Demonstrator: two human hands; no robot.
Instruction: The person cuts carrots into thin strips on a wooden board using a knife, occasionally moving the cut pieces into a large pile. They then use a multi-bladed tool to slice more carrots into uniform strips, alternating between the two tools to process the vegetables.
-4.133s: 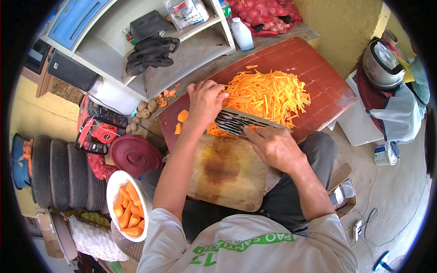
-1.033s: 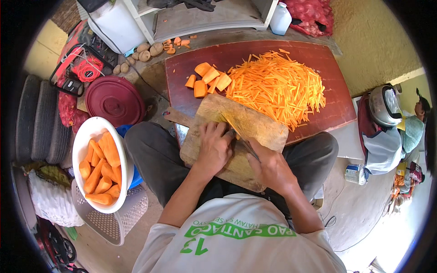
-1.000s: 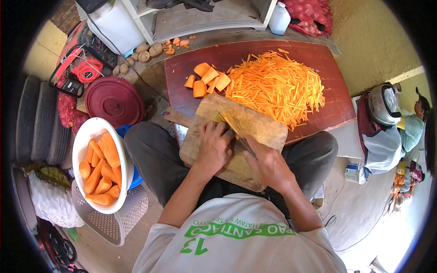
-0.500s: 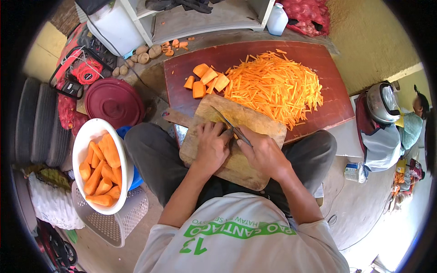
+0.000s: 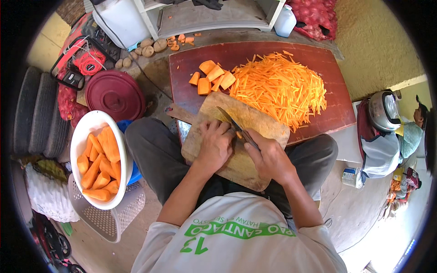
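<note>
A wooden cutting board (image 5: 255, 170) with a handle at its left lies across my lap. My right hand (image 5: 271, 157) is closed round the handle of a knife (image 5: 231, 119), whose blade slants up and left over the board. My left hand (image 5: 214, 142) is pressed down left of the blade, fingers curled together; whatever lies under them is hidden. A small orange carrot piece (image 5: 239, 135) shows beside the blade. Beyond the board, a large heap of carrot strips (image 5: 277, 91) and several cut carrot chunks (image 5: 207, 68) rest on a dark red tabletop (image 5: 334, 109).
To my left, a white basin (image 5: 77, 193) of peeled carrots (image 5: 109, 144) stands by a grey perforated basket (image 5: 111, 225). Behind it are a dark red lid (image 5: 116, 95) and tyres (image 5: 43, 113). Potatoes (image 5: 148, 51) lie past the table's left corner. A can (image 5: 351, 177) stands at right.
The knife and my right hand have shifted slightly to the right, opening a gap from my left fingers. A small carrot piece now shows by the blade. The whole view has shifted slightly.
</note>
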